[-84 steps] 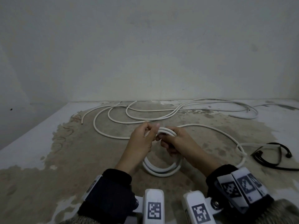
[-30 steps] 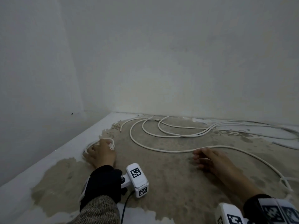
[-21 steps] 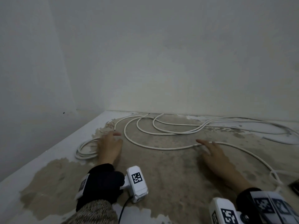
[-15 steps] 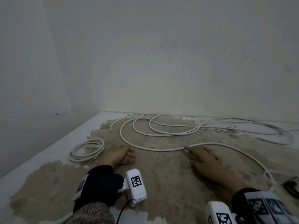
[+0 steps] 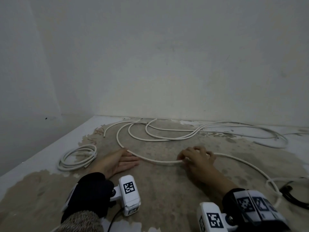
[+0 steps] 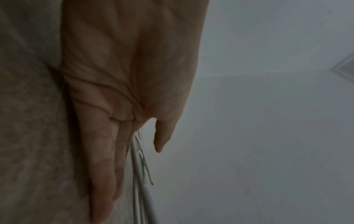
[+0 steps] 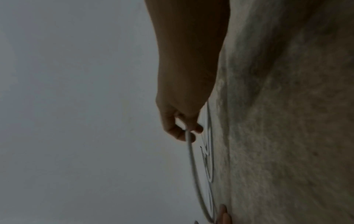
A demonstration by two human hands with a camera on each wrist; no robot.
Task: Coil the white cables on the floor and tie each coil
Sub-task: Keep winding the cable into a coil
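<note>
The right hand (image 5: 198,160) is pinching a loose cable (image 5: 160,162) between thumb and curled fingers (image 7: 173,130), lifting that stretch slightly off the floor (image 5: 167,190). The left hand (image 5: 117,162) is lying flat on the floor, palm turned up, fingers (image 6: 101,166) straight and together, holding nothing; its fingertips are touching or nearly touching the same cable, which is running between the two hands. Just left of the left hand a finished coil (image 5: 77,157) is lying flat. Beyond both hands, more cables (image 5: 167,133) are sprawling in crossing loops toward the wall (image 5: 167,64), several overlapping one another. To the right of the right hand the held cable is curving round toward a small kink, and a black cord (image 5: 294,195) is lying just past it at the edge of view.
</note>
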